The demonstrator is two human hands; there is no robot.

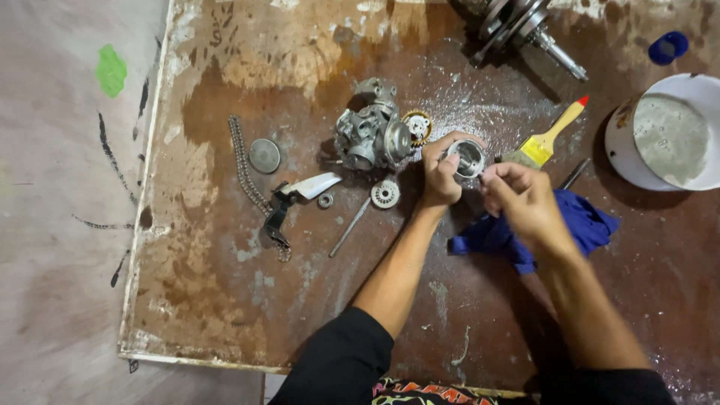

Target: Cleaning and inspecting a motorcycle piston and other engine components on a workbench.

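A small round hollow metal part (469, 157), like a piston, is gripped by my left hand (440, 172) from its left side. My right hand (517, 196) has its fingertips pinched at the part's right edge, touching it. Both hands hover over a stained brown board (225, 300). A grey metal engine piece (371, 135) lies just left of my left hand, with a yellow-rimmed gear (418, 126) beside it. A blue cloth (581, 225) lies under my right wrist.
A drive chain (246, 169), a round metal disc (264, 155), a black and white lever (296, 196), a small gear (385, 194) and a thin rod (349, 226) lie at the left. A yellow-handled brush (546, 139), a white bucket (664, 135), a crankshaft (525, 30) and a blue cap (667, 47) sit at the right.
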